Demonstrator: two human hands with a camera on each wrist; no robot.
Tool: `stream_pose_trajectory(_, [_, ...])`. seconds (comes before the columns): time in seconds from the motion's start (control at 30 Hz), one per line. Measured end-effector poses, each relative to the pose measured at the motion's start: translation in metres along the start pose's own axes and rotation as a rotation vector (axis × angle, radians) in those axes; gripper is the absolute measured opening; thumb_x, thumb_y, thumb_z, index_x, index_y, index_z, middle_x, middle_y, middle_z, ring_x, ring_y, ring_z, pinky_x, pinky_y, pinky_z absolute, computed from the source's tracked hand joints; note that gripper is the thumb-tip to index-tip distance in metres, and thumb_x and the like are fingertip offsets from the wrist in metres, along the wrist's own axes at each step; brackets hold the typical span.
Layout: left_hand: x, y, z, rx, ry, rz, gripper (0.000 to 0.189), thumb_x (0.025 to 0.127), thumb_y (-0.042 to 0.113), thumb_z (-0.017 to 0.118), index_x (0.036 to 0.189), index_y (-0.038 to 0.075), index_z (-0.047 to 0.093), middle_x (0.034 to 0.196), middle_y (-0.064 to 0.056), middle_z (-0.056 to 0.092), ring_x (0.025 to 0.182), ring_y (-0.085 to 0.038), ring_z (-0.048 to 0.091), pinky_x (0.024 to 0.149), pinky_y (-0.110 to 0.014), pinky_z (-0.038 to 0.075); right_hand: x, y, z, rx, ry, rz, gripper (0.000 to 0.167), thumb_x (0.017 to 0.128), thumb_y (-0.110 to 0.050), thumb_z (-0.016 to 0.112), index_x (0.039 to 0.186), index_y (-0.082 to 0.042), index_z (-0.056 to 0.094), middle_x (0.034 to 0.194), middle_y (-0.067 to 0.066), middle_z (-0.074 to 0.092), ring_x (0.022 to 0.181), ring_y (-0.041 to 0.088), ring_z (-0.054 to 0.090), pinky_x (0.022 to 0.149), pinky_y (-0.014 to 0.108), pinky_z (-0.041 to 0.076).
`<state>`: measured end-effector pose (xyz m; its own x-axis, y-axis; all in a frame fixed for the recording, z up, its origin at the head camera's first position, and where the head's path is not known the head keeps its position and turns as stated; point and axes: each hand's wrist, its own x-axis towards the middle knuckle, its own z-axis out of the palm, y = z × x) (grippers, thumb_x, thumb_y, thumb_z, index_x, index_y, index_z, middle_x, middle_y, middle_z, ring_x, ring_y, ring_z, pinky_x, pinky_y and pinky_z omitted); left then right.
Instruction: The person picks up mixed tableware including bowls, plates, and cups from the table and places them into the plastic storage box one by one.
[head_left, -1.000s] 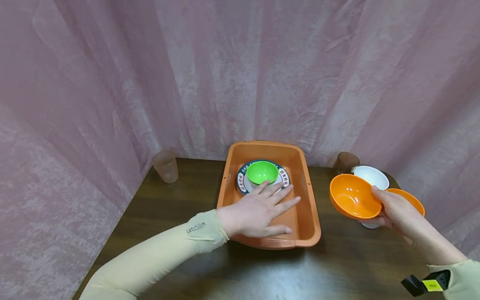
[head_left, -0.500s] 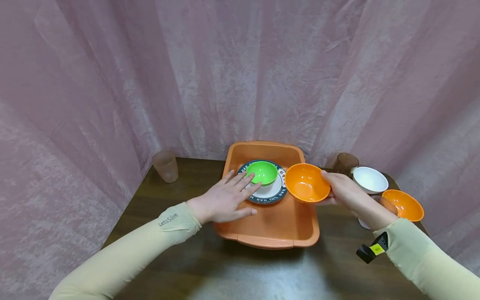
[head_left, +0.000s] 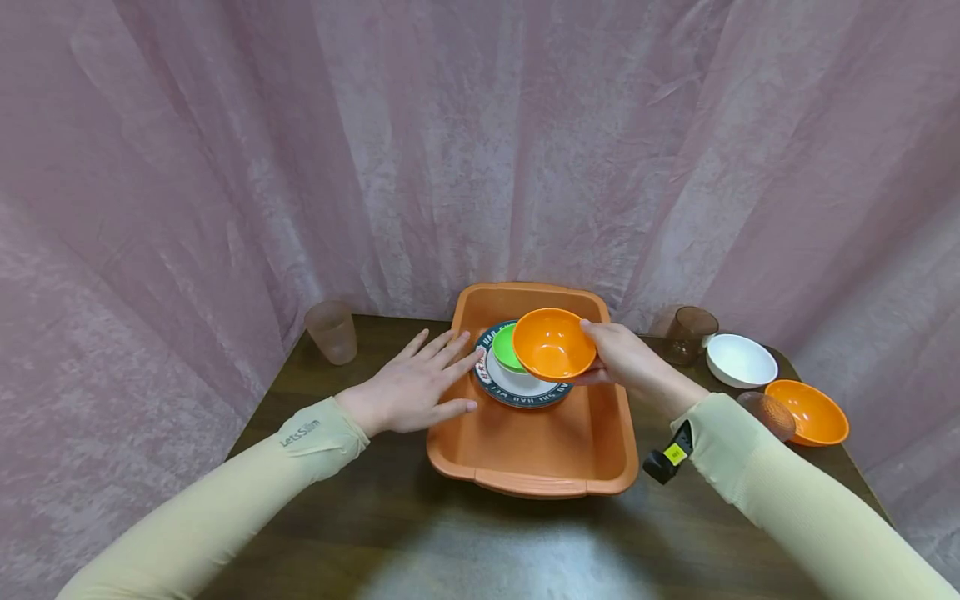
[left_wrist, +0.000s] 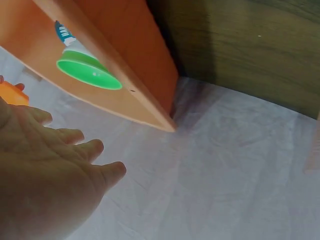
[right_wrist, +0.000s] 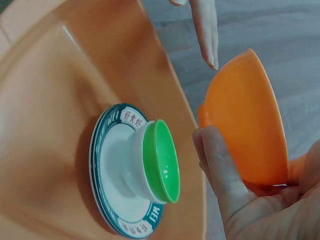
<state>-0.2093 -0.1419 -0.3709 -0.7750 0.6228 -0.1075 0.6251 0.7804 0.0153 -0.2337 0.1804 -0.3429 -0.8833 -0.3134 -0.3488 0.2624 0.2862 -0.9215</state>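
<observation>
My right hand (head_left: 618, 354) grips an orange bowl (head_left: 553, 343) by its right side, thumb at the rim and fingers beneath. In the right wrist view the orange bowl (right_wrist: 245, 120) is held above the basin, apart from the dishes. Below it, a green bowl (right_wrist: 162, 162) sits in a white bowl (right_wrist: 137, 160) on a patterned plate (right_wrist: 107, 165). These dishes lie in an orange basin (head_left: 525, 450). My left hand (head_left: 412, 383), fingers straight and spread, hovers by the basin's left rim and holds nothing. In the left wrist view its fingers (left_wrist: 90, 149) point away from the basin.
On the right of the table (head_left: 360, 525) are a brown cup (head_left: 688, 333), a white bowl (head_left: 741, 361), another orange bowl (head_left: 813, 412) and a brownish see-through dish (head_left: 768, 414) partly behind my sleeve. A frosted cup (head_left: 332, 333) stands at the left back. A pink curtain (head_left: 480, 150) hangs behind.
My right hand has carried the orange bowl leftward from the right of the table to over the basin. My left hand has drawn back left from above the basin to its left rim.
</observation>
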Motion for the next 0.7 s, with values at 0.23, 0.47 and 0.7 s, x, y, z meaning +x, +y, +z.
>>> stream_pose_trajectory(0.23, [0.003, -0.013, -0.001, -0.059, 0.013, -0.048, 0.078, 0.1, 0.069, 0.036, 0.164, 0.028, 0.016, 0.171, -0.007, 0.014, 0.158, -0.033, 0.018, 0.126, -0.06, 0.011, 0.011, -0.002, 0.011, 0.01, -0.035, 0.011, 0.058, 0.112, -0.035, 0.029, 0.152, 0.006, 0.033, 0.141, 0.031, 0.052, 0.101, 0.025, 0.072, 0.091, 0.043, 0.059])
stream_pose_trajectory(0.47, [0.016, -0.012, -0.011, -0.553, 0.007, -0.131, 0.074, 0.105, 0.062, 0.032, 0.163, 0.02, 0.018, 0.17, -0.007, 0.019, 0.157, -0.029, 0.02, 0.127, -0.05, 0.019, 0.013, -0.003, 0.017, 0.009, -0.041, 0.014, 0.058, 0.112, -0.037, 0.03, 0.152, 0.005, 0.035, 0.141, 0.03, 0.054, 0.101, 0.025, 0.073, 0.088, 0.041, 0.06])
stream_pose_trajectory(0.7, [0.038, 0.009, -0.016, -1.238, -0.093, -0.318, 0.067, 0.108, 0.053, 0.029, 0.161, 0.012, 0.024, 0.164, -0.012, 0.034, 0.147, -0.03, 0.042, 0.122, -0.051, 0.033, 0.015, -0.004, 0.02, 0.009, -0.054, 0.005, 0.057, 0.112, -0.037, 0.03, 0.153, 0.004, 0.034, 0.142, 0.029, 0.053, 0.102, 0.025, 0.073, 0.089, 0.04, 0.06])
